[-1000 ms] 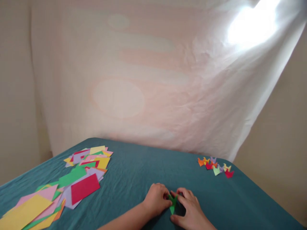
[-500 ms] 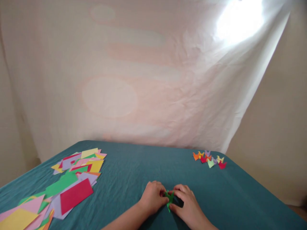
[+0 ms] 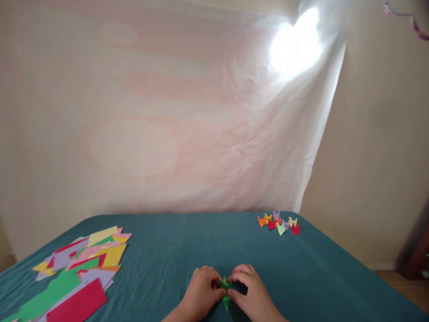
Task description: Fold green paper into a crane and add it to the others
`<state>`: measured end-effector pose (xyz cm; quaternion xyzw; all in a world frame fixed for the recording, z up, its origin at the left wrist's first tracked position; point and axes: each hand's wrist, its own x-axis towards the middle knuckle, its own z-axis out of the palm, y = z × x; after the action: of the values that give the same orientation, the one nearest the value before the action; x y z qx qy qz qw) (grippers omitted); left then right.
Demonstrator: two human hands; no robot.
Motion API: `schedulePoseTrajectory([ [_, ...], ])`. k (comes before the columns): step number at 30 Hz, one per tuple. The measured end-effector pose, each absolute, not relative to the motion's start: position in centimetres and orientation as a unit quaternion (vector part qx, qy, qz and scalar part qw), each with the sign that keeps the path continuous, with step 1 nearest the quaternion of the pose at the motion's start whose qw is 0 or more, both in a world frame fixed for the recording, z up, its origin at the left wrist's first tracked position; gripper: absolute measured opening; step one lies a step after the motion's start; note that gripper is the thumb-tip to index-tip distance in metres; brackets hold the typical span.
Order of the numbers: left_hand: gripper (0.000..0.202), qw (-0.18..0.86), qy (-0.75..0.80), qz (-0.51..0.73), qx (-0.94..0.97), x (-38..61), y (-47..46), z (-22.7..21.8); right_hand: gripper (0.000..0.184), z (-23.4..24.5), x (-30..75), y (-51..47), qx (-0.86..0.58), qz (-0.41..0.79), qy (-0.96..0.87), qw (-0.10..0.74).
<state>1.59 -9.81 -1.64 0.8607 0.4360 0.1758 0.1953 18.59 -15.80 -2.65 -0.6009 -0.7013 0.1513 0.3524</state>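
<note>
Between my hands, low in the middle of the view, is a small green folded paper figure [image 3: 226,303] with pointed tips. My left hand [image 3: 205,288] pinches its left side between thumb and fingers. From the right, my right hand [image 3: 248,288] grips the other side, its thumb against the paper near the middle. Fingertips cover part of the folds. Both hands are just above or on the teal tablecloth; I cannot tell which.
Loose sheets of coloured paper [image 3: 78,302] lie in an overlapping spread along the table's left side. At the back right stands a cluster of several small folded paper birds [image 3: 280,228]. A teal cloth [image 3: 161,250] covers the table; a pale sheet [image 3: 201,134] hangs behind it.
The camera view has turned a little to the right and tilted upward. My right hand's thumb and fingers have come closer to the left hand, now both pinching the green paper figure.
</note>
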Motion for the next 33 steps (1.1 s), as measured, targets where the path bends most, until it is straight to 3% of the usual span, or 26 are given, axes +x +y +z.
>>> schedulePoseTrajectory([
  [14, 0.013, 0.201, 0.435, 0.171, 0.861, 1.7, -9.5, -2.1, 0.014, -3.8, 18.5, -15.3, -0.611, 0.125, -0.682, 0.381],
  [33, 0.011, 0.191, 0.382, 0.179, 0.886, 1.2, -9.9, -1.2, 0.014, -3.0, 18.5, -15.9, -0.567, 0.086, -0.747, 0.336],
])
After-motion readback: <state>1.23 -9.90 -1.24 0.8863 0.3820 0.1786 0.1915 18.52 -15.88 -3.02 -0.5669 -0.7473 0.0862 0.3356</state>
